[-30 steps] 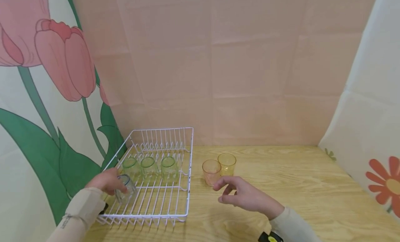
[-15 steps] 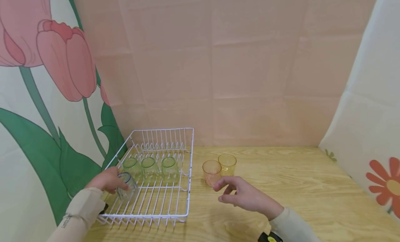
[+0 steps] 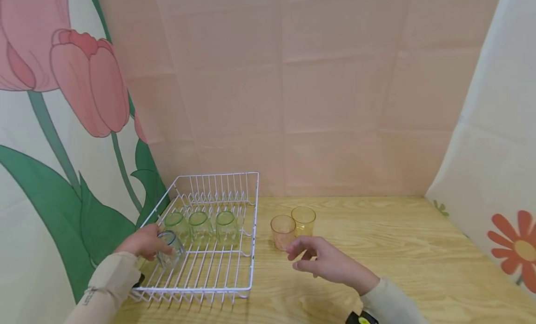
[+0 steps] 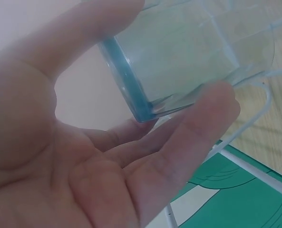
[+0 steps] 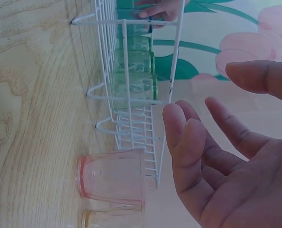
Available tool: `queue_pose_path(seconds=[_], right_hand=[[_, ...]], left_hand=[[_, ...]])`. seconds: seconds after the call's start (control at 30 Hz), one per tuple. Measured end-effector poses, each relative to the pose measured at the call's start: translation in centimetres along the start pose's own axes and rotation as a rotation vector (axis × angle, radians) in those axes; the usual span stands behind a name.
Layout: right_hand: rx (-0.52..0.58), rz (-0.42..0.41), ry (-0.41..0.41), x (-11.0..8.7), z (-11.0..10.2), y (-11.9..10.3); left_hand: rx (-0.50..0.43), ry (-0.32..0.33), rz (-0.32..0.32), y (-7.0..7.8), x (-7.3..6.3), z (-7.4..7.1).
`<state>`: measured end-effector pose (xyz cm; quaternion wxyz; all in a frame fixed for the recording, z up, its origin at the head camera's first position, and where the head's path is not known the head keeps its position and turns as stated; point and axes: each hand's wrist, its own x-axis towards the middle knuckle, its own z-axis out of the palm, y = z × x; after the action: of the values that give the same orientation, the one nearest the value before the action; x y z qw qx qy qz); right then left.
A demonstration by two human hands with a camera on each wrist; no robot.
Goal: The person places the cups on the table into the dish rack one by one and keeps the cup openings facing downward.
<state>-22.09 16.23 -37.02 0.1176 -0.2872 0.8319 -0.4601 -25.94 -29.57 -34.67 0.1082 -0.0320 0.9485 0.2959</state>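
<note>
My left hand (image 3: 141,242) holds a clear blue-tinted glass (image 3: 176,249) turned bottom-up over the front left of the white wire dish rack (image 3: 251,263). Up close in the left wrist view, the thumb and fingers lie on opposite sides of the glass (image 4: 188,52), near its thick blue base. My right hand (image 3: 328,263) hovers over the table with loosely bent fingers and nothing in them. Just beyond its fingertips stands a pink glass (image 3: 283,235), with a yellow glass (image 3: 305,221) behind it to the right; both are mouth up.
Three green glasses stand upside down in a row across the rack, the rightmost green glass (image 3: 227,228) near its right side. Behind them rise the rack's plate prongs. Wood-grain table (image 3: 385,249) extends right. A pink cloth (image 3: 335,105) hangs behind, and a tulip-print cloth borders the left.
The blue-tinted glass has shifted slightly back and to the right and stands a little straighter, still held in my left hand. My right hand has stayed in place.
</note>
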Motion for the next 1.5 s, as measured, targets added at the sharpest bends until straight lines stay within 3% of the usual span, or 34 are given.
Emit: queue_pose_path(seconds=[0.3,0.5,0.63,0.87,1.17,1.3,1.5], right_hand=[[-0.002,0.022,0.041,0.4,-0.2,0.4],[-0.063,0.081,0.166,1.2,-0.2,1.4],[-0.103,0.169,0.270,1.8,-0.2,2.6],[-0.174,0.278,0.425,3.2,-0.7,4.9],[-0.192,0.371,0.528,4.8,-2.4,7.4],[-0.157,0.413,0.514,5.5,-3.0,8.2],[-0.090,0.440,0.492,6.1,-3.3,9.2]], left_hand=[[0.057,-0.040,0.017,0.5,-0.4,-0.6],[0.194,0.026,0.125,2.8,-1.8,-1.1],[0.210,0.056,0.164,4.9,-3.0,-0.6],[0.227,0.156,0.225,8.8,-5.5,1.4],[0.164,0.233,0.316,12.7,-8.4,5.5],[0.152,0.221,0.418,13.9,-9.4,7.4],[0.153,0.135,0.559,15.4,-10.3,9.1]])
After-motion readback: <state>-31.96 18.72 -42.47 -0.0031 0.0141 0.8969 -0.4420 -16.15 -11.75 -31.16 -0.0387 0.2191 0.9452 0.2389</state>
